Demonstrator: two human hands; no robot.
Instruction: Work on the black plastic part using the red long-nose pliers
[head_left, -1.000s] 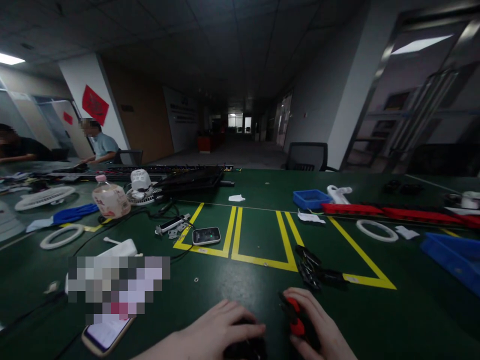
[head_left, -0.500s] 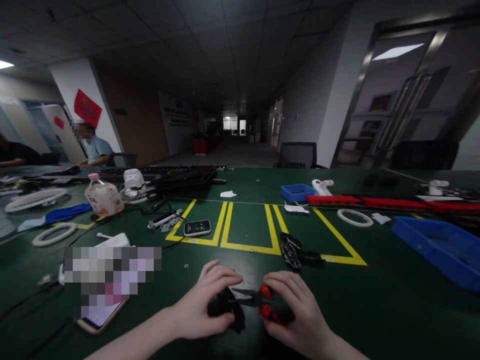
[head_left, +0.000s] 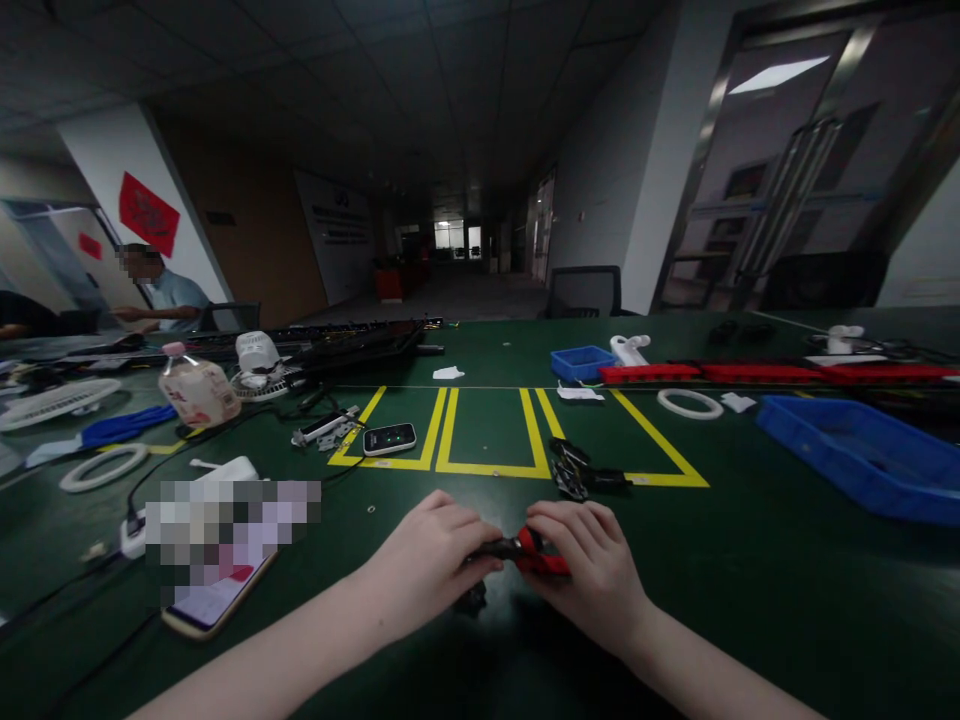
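My right hand is wrapped round the red handles of a pair of pliers, whose dark jaws point left. My left hand is closed at the jaw end, its thumb and fingers pinched together there. Below the left fingers a bit of a black object shows. Most of that object is hidden by the hand, so its kind is unclear, as is whether the jaws grip it. Beyond the hands, a bundle of black parts lies on the yellow tape marking.
A phone and a white power strip with cables lie at left. Behind them stand a pink-capped bottle and a small white-rimmed device. A blue tray is at right. A person sits far left.
My left fingers have closed over the pliers' jaws and the black object, which shows less. The pliers have turned in my right hand, showing more red handle. The camera view has shifted slightly.
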